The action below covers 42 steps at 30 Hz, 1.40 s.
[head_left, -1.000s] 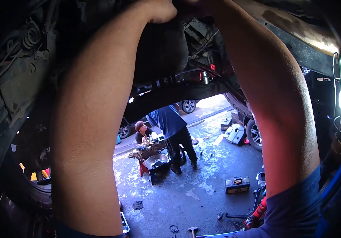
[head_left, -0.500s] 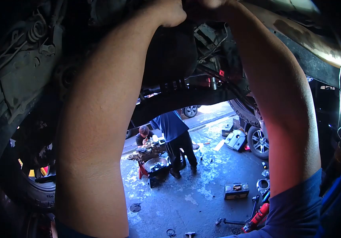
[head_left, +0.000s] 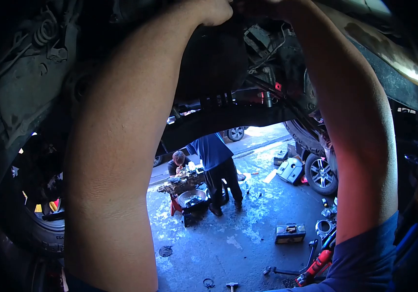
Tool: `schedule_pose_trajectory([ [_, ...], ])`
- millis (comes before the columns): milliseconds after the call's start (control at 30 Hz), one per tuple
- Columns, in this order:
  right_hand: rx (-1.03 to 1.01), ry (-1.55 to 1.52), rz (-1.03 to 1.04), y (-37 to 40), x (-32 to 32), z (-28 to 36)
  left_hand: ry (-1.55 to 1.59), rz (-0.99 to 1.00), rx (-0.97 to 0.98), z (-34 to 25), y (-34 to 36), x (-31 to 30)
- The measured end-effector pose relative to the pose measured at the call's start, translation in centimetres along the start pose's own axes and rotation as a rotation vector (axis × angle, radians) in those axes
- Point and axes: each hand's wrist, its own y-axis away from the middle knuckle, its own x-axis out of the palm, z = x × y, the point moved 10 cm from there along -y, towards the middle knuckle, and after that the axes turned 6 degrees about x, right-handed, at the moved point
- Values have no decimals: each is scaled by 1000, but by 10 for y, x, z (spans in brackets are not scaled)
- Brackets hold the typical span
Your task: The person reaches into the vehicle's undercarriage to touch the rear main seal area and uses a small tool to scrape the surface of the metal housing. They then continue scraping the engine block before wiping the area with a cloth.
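Note:
Both my arms reach up into the dark underside of a raised vehicle. My left hand (head_left: 216,12) is cut off by the top edge, with only its wrist and rounded lower part showing. My right hand (head_left: 278,7) lies in shadow a short way to its right, also cut off. The fingers of both are out of frame or too dark to make out, and so is anything they touch. Just below the hands are a broad dark underbody part (head_left: 211,63) and a metal bracket with a thin line (head_left: 262,41).
A dark crossmember (head_left: 233,119) spans the view below. A coil spring (head_left: 46,31) hangs at left. Beyond, a person in dark clothes (head_left: 212,153) and a second person (head_left: 177,158) are at an engine (head_left: 182,184). A toolbox (head_left: 289,233), red jack (head_left: 320,263) and hammer (head_left: 232,286) lie on the floor.
The view has shifted slightly, so my arms and the underbody parts sit a little further right. My hands have slid slightly further out at the top. The person in dark clothes remains bent over.

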Motion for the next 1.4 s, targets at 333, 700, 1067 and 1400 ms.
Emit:
schedule_pose_trajectory([
  [333,51,-46,-84,-2,1,2,-41,48,-22,-7,1,-2],
  [700,117,-219,27,-23,-7,-19,-53,45,59,-3,-2,2],
  [1067,90,-196,63,-34,-4,-19,-37,34,-44,-5,6,-5],
  [1400,116,-144,-41,-6,6,-2,-21,-4,-78,-9,18,-17],
])
